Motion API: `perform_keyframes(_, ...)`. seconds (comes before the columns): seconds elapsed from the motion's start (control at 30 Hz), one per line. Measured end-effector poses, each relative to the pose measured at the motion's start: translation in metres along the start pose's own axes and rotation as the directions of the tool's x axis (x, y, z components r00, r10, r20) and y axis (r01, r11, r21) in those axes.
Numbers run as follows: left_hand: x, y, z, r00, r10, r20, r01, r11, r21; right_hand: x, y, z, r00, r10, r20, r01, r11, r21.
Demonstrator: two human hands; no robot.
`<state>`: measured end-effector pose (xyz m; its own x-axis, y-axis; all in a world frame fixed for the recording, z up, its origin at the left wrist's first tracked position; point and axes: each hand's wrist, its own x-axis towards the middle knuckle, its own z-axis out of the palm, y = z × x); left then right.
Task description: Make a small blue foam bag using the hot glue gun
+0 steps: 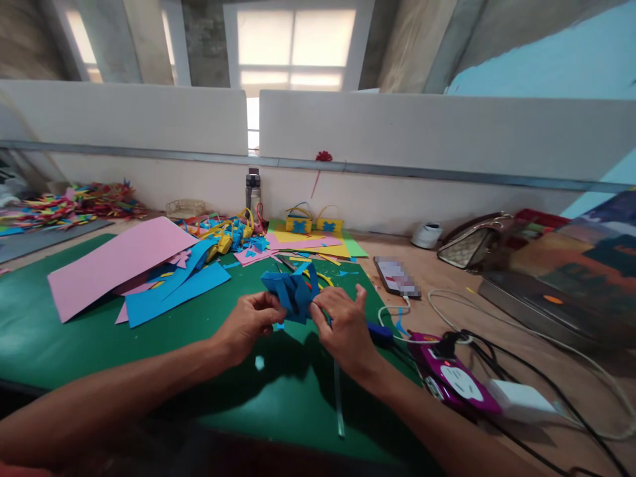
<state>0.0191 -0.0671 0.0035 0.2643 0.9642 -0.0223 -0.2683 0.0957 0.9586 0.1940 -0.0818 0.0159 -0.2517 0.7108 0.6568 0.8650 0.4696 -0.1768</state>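
Note:
A folded blue craft-foam piece (293,295) with strap-like strips is held up between both hands, above the green mat (209,384). My left hand (251,322) pinches its left lower edge between thumb and fingers. On the right edge, my right hand (342,328) grips it with thumb and forefinger. A blue tool handle (380,333), which looks like a glue gun, lies just behind my right hand and is partly hidden by it. Below that hand is a clear glue stick (338,404). Scissors (287,263) lie partly hidden behind the foam piece.
Pink sheets (124,265) and blue sheets (176,295) lie to the left. Two small yellow foam bags (299,225) stand at the back near a bottle (253,189). At right are a phone (396,277), cables and a purple power strip (454,374).

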Motion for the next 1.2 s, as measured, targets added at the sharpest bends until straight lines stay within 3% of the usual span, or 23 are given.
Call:
perform_keyframes(0.17,-0.003,-0.004,0.003,1.000,-0.024,0.006,0.024,0.999,-0.044,-0.002,-0.004,0.000,0.990,-0.118,-0.072,0.110,0.988,-0.107)
perform_keyframes(0.5,-0.009,-0.006,0.009,0.994,-0.104,0.025,0.107,0.983,-0.150,-0.006,-0.011,0.002,0.962,-0.258,-0.086,0.220,0.924,-0.313)
perform_keyframes(0.77,-0.008,-0.009,0.007,0.993,-0.095,0.063,0.103,0.986,-0.132,-0.006,-0.008,0.005,0.964,-0.256,-0.067,0.242,0.956,-0.168)
perform_keyframes(0.97,-0.006,-0.009,0.004,0.996,-0.060,0.058,0.066,0.993,-0.100,0.005,0.008,0.001,0.984,-0.086,-0.153,0.097,0.993,0.069)
perform_keyframes(1.03,-0.005,-0.008,0.003,0.999,-0.037,0.033,0.040,0.994,-0.101,0.005,0.007,-0.004,0.963,-0.119,-0.241,0.135,0.990,0.049)
perform_keyframes(1.13,-0.002,-0.007,0.003,1.000,0.013,-0.028,-0.016,0.993,-0.117,-0.001,-0.003,-0.009,0.860,-0.386,-0.335,0.402,0.915,-0.021)
perform_keyframes(1.2,0.000,-0.007,0.003,0.998,0.032,-0.051,-0.038,0.992,-0.122,-0.007,-0.011,-0.007,0.796,-0.536,-0.281,0.555,0.832,-0.012)
